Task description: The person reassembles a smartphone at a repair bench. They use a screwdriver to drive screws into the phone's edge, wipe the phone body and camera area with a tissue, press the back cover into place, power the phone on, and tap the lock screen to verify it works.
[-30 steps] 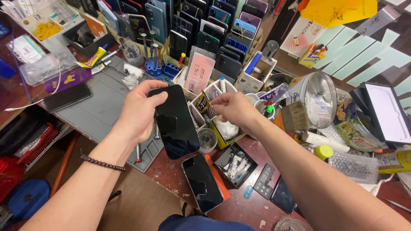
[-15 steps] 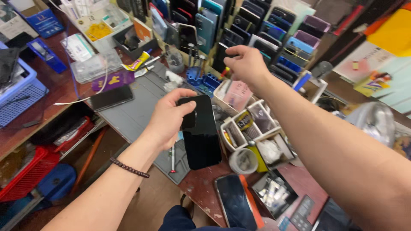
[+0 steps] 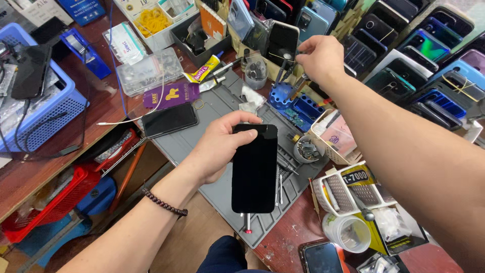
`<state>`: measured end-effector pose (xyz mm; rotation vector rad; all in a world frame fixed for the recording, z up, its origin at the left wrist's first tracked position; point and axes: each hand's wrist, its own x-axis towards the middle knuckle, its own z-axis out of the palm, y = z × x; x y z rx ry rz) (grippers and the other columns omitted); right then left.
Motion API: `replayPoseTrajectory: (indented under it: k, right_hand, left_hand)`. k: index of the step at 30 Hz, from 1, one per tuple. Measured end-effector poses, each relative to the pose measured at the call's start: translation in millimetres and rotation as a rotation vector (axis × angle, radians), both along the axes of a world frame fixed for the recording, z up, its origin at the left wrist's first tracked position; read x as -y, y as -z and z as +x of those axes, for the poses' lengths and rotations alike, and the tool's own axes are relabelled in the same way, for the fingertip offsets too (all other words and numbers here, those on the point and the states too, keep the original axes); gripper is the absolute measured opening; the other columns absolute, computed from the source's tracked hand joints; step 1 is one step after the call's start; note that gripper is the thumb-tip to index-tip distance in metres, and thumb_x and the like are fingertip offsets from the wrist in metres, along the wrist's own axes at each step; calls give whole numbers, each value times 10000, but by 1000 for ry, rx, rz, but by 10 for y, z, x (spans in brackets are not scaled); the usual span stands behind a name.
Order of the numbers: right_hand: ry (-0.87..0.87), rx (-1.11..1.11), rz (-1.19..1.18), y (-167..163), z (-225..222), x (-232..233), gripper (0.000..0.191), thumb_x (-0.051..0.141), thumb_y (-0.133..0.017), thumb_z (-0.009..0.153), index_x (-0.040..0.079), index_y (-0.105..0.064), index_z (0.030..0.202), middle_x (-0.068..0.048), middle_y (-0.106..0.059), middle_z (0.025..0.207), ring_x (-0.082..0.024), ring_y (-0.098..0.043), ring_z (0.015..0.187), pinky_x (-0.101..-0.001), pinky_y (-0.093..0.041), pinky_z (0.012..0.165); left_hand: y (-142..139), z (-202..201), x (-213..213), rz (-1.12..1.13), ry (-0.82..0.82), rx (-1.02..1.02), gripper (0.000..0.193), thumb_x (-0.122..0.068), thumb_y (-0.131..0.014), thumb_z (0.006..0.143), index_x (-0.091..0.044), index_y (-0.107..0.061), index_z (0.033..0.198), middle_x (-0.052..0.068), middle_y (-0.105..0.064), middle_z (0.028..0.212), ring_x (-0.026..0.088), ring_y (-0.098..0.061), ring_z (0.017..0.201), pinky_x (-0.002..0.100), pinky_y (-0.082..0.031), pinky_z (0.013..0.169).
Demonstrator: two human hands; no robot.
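My left hand (image 3: 220,146) grips a black phone (image 3: 254,169) by its top edge, dark screen up, above a grey work mat (image 3: 212,108). My right hand (image 3: 319,58) reaches far forward with fingers pinched on a thin tool (image 3: 298,82) standing in a blue tool holder (image 3: 298,103) at the mat's far edge. A beaded bracelet (image 3: 162,203) circles my left wrist.
Another dark phone (image 3: 169,119) lies at the mat's left corner. Rows of upright phones (image 3: 409,55) fill the back right. White baskets (image 3: 348,189) and a cup (image 3: 348,232) sit to the right, a blue basket (image 3: 45,108) at far left. Screwdrivers (image 3: 279,182) lie under the held phone.
My right hand has moved from the white baskets forward to the blue tool holder and closed on a tool there. My left hand keeps holding the black phone over the mat.
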<state>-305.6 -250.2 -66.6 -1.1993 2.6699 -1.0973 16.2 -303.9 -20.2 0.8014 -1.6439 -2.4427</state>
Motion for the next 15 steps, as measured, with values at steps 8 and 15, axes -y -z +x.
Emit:
replayPoseTrajectory:
  k: [8,15]
  right_hand:
    - [165,470,-425,-686,201,-491,142,62,-709,952,-9,-738,1071,-64,-743,881,-123,-751,739,-250,-655,616]
    - [126,787,-502,-1039,759,-1324,144,65,-689,982,-22,-722,1092,-76,-730,917,-155,-744,765,-317,-681,700]
  left_hand:
    - [-87,105,100,75,66,-40,231,-31,-630,930,-75,-673,1153,7,-692,960,96,-647,821,271,-545,677]
    - [-169,22,-319,1,182,-170,236,-20,-640,941,-54,-680,1171,5,-699,1005,72,-641,897,244,-542,774]
